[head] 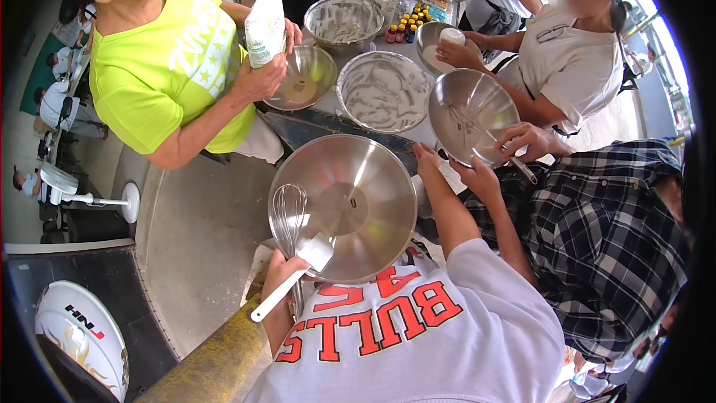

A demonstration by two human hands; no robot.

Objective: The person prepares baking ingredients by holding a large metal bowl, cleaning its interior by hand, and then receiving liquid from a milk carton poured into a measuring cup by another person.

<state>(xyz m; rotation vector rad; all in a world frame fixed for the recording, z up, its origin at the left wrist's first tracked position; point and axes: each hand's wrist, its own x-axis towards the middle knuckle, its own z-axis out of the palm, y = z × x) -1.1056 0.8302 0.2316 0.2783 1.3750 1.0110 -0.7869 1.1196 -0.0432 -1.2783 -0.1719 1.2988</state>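
Observation:
My left hand (pixel 281 273) grips a white spatula (pixel 316 253) and a wire balloon whisk (pixel 289 215) together, at the near-left rim of a large stainless steel mixing bowl (pixel 358 168). Both tool heads lie over the bowl, which has no contents that I can see. The bowl is tilted towards me in front of my white shirt; whether my left fingers also hold its rim is hidden. My right hand (pixel 428 158) reaches past the bowl's far right side, near the table edge. It appears to hold nothing, with its fingers loosely apart.
A cream-smeared bowl (pixel 383 92) sits on the table. Right, a person in plaid holds a steel bowl (pixel 470 112) with a whisk. Left, a person in yellow-green holds a white carton (pixel 265 28) above another bowl (pixel 302 78). A yellow pipe (pixel 207 355) runs near my left.

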